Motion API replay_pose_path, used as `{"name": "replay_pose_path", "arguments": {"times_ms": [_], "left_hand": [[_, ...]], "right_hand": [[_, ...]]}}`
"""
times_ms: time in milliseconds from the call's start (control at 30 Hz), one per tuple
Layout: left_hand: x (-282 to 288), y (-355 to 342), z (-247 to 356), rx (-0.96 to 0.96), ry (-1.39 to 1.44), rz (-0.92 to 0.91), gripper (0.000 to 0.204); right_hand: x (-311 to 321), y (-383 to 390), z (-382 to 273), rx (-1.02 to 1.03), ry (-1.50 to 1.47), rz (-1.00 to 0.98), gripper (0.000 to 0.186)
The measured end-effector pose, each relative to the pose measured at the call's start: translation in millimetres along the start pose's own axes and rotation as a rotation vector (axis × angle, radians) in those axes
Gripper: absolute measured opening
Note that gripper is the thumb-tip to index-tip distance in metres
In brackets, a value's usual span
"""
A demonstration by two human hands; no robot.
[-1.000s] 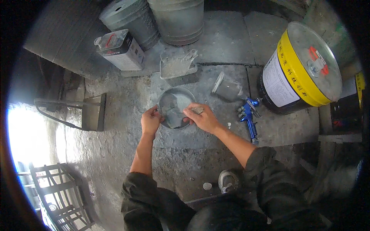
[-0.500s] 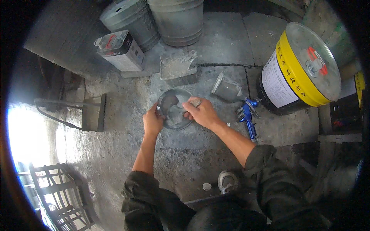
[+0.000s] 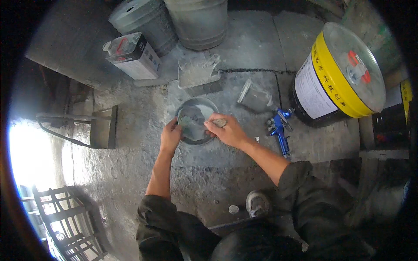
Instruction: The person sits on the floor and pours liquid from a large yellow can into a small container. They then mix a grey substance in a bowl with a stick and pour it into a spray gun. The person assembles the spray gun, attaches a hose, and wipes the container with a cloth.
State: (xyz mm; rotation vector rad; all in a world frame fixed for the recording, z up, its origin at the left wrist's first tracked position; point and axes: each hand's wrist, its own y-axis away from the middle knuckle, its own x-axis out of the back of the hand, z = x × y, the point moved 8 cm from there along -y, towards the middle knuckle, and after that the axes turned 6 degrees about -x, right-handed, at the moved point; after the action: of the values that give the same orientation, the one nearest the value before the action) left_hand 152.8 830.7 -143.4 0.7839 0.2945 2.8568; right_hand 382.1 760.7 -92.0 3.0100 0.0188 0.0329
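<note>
Gripping: the left hand [image 3: 170,135] is curled closed on the left rim of a round shallow metal pan [image 3: 197,120] that sits on the concrete floor [image 3: 130,174] in front of the crouching person.
Right hand: the right hand [image 3: 227,130] is closed around a small grey lump or tool [image 3: 219,122] at the pan's right rim; what it is cannot be told.
Pan contents: pale grey paste with a darker patch.
Just behind pan: a dusty rectangular tray [image 3: 197,71].
Right of pan: a blue spray gun [image 3: 279,128] lying on the floor, near the right forearm.
Far right: a large yellow-banded drum [image 3: 337,76].
Far edge: a rectangular tin can [image 3: 130,54] and two grey buckets [image 3: 174,21].
</note>
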Motion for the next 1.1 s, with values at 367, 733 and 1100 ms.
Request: {"name": "replay_pose_path", "arguments": {"times_ms": [367,733,1100], "left_hand": [[6.8,12.0,50.6,-0.128,-0.31,0.088,0.052],[4.3,20.9,44.6,-0.174,-0.439,0.079,0.07],[13.3,18.6,42.2,-0.029,-0.26,0.101,0.044]], "right_hand": [[15.3,-15.0,-29.5,0.198,0.633,0.213,0.021],[1.1,8.4,-35.8,0.044,0.1,0.158,0.024],[20.0,-6.7,-30.7,0.188,0.526,0.238,0.025]]}}
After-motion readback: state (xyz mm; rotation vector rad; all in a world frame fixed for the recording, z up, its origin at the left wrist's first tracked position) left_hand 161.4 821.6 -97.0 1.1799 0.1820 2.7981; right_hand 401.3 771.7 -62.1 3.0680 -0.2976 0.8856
